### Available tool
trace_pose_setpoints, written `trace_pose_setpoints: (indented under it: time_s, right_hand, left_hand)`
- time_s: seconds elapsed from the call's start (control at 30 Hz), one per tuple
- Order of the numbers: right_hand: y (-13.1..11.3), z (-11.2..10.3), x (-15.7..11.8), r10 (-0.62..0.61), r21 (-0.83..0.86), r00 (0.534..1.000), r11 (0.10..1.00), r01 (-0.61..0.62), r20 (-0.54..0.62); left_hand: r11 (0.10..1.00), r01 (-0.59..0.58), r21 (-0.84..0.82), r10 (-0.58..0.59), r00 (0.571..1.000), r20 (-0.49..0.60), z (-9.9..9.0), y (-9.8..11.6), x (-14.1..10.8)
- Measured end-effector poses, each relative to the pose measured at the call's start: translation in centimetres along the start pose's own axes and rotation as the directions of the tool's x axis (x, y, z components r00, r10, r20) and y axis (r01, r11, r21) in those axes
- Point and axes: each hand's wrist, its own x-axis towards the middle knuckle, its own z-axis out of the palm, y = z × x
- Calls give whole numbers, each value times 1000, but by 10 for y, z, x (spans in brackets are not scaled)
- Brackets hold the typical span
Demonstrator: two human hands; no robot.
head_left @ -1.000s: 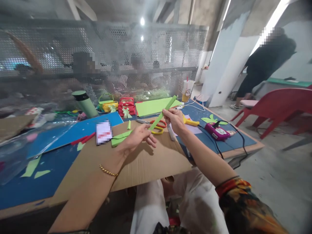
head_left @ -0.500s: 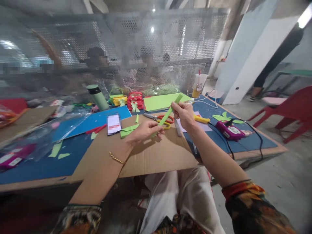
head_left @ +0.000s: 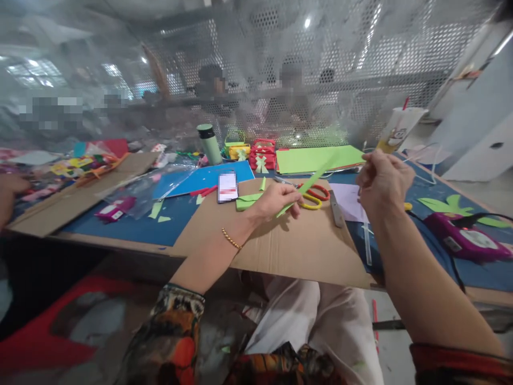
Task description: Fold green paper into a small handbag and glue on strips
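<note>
My left hand (head_left: 279,200) pinches a light green strip (head_left: 315,179), which slants up to the right above the cardboard sheet (head_left: 272,251). My right hand (head_left: 385,174) is raised off to the right, apart from the strip. Its fingers are curled together, and I cannot see whether anything is in them. Scissors with red and yellow handles (head_left: 313,205) lie beyond the strip's lower part. A folded green piece (head_left: 246,201) lies beside my left wrist, with a small green scrap (head_left: 263,184) behind it. A grey-handled knife (head_left: 335,208) rests between my hands.
A phone (head_left: 227,187) lies left of the green pieces. Behind stand a green bottle (head_left: 209,144), a small red bag (head_left: 262,155) and a drink cup (head_left: 396,128). A purple box with a cable (head_left: 465,235) sits right of my forearm. Another person's hand (head_left: 12,195) shows at far left.
My right hand has let go of the strip's upper end and moved away to the right. My left hand keeps the strip. The view has turned left.
</note>
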Motion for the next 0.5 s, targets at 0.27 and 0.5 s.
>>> trace_pose_setpoints:
  time_s: [0.27, 0.5]
  right_hand:
    - [6, 25, -48, 304, -180, 826, 952, -247, 474]
    - [3, 17, -33, 170, -31, 929, 985, -169, 329]
  left_hand:
    - [993, -50, -110, 49, 999, -9, 11, -6, -2]
    - [901, -331, 280, 342, 940, 11, -6, -10, 3]
